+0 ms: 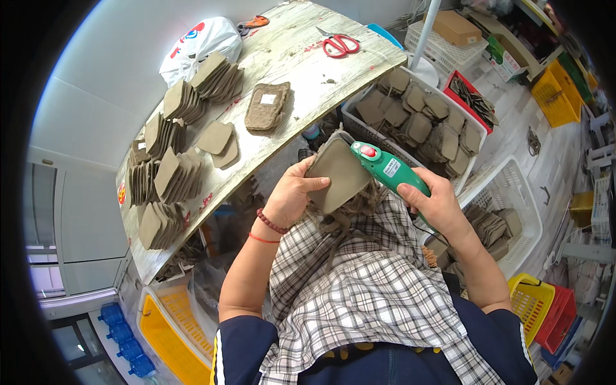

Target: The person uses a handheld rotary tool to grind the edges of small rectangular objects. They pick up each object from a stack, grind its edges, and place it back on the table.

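Observation:
My left hand (292, 192) grips a flat olive-brown pad (346, 176) with rounded corners, its thumb lying on the pad's face. In my right hand (437, 197) is a green handheld electric cutter (388, 168) with a red button. The cutter's head meets the pad's upper right edge; its blade is hidden from me. Ragged strips of brown trimmings (343, 221) hang beneath the pad and lie over my checked apron (378, 282).
Stacks of similar pads (181, 174) line the left of the worktable (308, 70), with red-handled scissors (340, 45) at its far end. White baskets of pads (427, 119) and a red tray (471, 99) stand on the right. A yellow-lined basket (167, 330) sits lower left.

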The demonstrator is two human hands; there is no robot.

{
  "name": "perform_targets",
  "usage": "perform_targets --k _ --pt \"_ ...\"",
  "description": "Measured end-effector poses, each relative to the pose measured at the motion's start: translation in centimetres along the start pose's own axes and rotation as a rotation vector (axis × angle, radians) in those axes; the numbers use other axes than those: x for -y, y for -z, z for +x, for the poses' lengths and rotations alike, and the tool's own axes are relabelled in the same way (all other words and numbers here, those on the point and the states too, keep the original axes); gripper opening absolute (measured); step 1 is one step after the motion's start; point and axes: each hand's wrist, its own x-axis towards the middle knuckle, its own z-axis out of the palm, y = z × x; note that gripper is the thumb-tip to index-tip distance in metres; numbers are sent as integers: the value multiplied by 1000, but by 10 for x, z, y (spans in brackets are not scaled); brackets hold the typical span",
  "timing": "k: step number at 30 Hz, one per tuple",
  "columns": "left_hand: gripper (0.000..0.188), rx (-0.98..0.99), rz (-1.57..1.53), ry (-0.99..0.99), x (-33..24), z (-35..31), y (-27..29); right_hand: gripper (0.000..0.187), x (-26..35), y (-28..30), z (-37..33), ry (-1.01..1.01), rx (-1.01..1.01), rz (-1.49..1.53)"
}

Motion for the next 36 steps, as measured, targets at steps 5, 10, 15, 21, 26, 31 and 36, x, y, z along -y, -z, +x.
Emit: perform_targets --k 5,10,15,21,26,31,36 --pt "43 32 226 6 -14 -5 8 43 5 6 4 -121 111 162" --pt "27 -223 444 -160 -29 -9 16 39 9 14 4 -185 184 185" --pt "16 -271 221 -247 -26 -3 25 37 5 14 2 -199 216 144" --pt "19 -241 260 -194 -25 -4 23 35 6 13 1 -198 242 55" --pt "19 -157 284 -122 -29 -5 11 36 14 5 2 -171 221 37" --pt "21 -85 380 -32 -30 -5 6 36 12 1 7 -149 238 24" --pt "26 -40 441 42 -32 -7 5 34 19 -7 15 -157 270 44"
